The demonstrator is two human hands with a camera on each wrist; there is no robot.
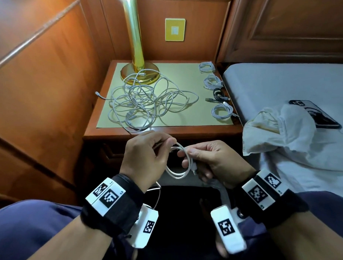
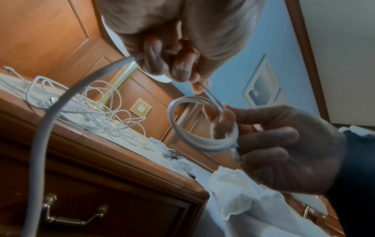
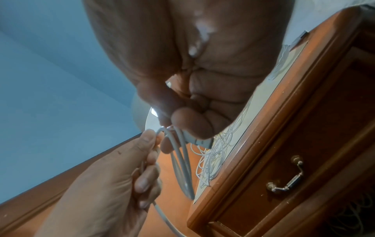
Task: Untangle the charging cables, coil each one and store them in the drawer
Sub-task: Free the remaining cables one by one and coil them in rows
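While both hands work in front of the wooden nightstand (image 1: pixel 166 131), the right hand (image 1: pixel 211 159) pinches a small coil of white charging cable (image 1: pixel 178 169) by its loops, and the left hand (image 1: pixel 146 154) grips that cable's free run. Tangled white cables (image 1: pixel 147 99) lie on the top beside the brass lamp base (image 1: pixel 139 73). Four finished coils (image 1: pixel 216 88) line its right edge. The drawer (image 2: pixel 91 208) is closed.
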